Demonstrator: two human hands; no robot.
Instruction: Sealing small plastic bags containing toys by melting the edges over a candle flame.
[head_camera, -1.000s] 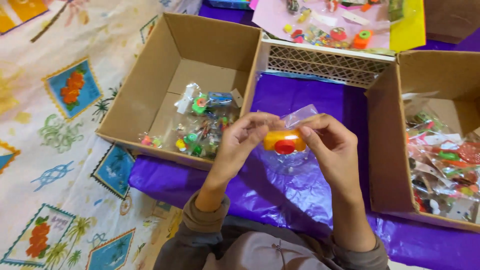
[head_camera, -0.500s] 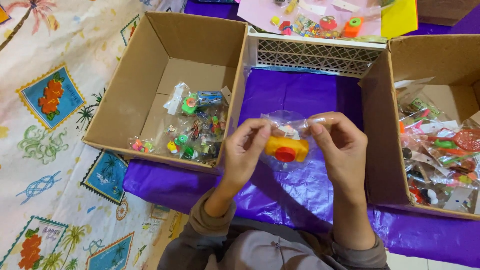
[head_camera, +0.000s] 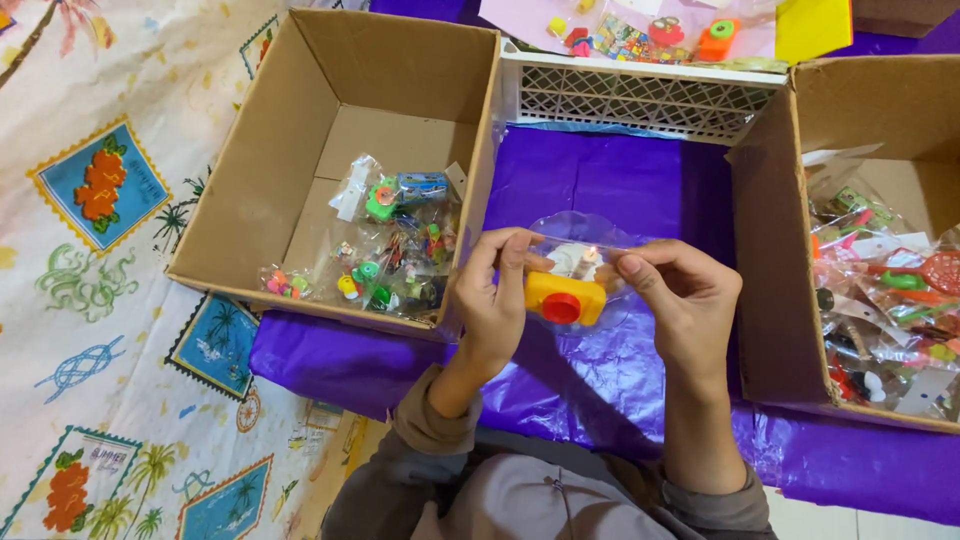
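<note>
Both my hands hold a clear plastic bag (head_camera: 580, 245) over the purple sheet (head_camera: 600, 190). Inside the bag sits a small yellow toy with a red round part (head_camera: 563, 298). My left hand (head_camera: 492, 300) pinches the bag's left side, thumb against the yellow toy. My right hand (head_camera: 680, 300) pinches the bag's right edge. A cardboard box (head_camera: 260, 170) to the left holds several clear bags of small colourful toys (head_camera: 395, 250). A second cardboard box (head_camera: 770, 260) to the right holds many more bagged toys (head_camera: 890, 310).
A white lattice basket (head_camera: 640, 95) stands behind the purple sheet, with a pink sheet of loose toys (head_camera: 640, 30) and a yellow card (head_camera: 810, 25) beyond it. A patterned cloth with blue picture squares (head_camera: 100, 300) covers the floor at left.
My hands with the bagged yellow toy have come slightly lower and closer to me, and the bag's top now stands open and flatter between my fingers. The view has shifted a little.
</note>
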